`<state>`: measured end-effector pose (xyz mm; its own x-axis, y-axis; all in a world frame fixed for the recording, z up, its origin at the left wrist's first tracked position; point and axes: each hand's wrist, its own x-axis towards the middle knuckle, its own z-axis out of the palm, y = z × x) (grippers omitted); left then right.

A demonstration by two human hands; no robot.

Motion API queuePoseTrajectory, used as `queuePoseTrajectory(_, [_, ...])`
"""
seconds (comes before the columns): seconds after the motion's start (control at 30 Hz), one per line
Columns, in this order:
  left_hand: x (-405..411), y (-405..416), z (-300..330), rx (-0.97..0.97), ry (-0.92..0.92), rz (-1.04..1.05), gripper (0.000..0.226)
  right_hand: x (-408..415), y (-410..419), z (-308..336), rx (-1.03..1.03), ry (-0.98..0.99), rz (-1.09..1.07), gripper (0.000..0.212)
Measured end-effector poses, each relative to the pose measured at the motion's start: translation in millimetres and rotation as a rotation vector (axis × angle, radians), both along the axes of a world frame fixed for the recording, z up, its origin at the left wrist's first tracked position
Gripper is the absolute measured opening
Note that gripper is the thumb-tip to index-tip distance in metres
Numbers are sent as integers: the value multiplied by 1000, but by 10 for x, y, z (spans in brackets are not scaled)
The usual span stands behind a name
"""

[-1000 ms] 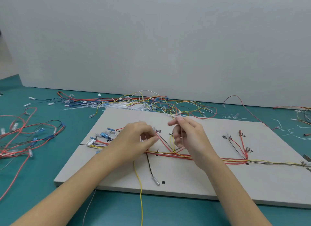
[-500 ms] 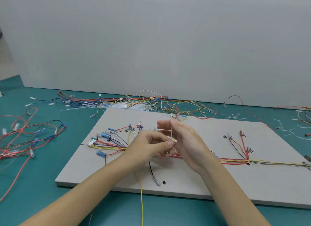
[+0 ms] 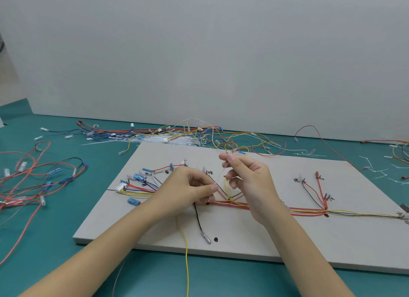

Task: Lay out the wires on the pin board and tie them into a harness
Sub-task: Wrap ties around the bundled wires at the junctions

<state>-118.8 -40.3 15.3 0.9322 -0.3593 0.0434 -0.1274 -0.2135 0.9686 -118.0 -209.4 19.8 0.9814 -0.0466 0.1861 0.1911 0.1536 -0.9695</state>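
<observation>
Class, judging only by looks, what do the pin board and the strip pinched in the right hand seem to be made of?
Pin board: probably painted wood or foam board; matt pale grey, flat, thick square edge, marker writing on it.
Strip in the right hand: likely a nylon cable tie; thin, translucent white, stiff enough to stand straight.

Soft, even light falls from overhead, bright without glare. Shadows are faint: a thin dark line runs under the near edge of the board point(image 3: 243, 241) on the bench point(image 3: 66, 263). The wide lens bends straight lines near the edges. Fine wires look slightly soft.
</observation>
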Motion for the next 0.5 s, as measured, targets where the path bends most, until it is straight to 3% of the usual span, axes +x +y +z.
queuePoseTrajectory(0.1, [33, 121, 98, 68, 32, 21, 9, 11, -13, 17, 52, -11, -52, 18])
queuePoseTrajectory(0.23, [130, 359, 229, 87, 42, 35, 25, 25, -57, 46, 101, -40, -97, 19])
queuePoseTrajectory(0.5, [138, 574, 260, 580, -49, -258, 47, 9, -7, 15, 0, -69, -97, 15])
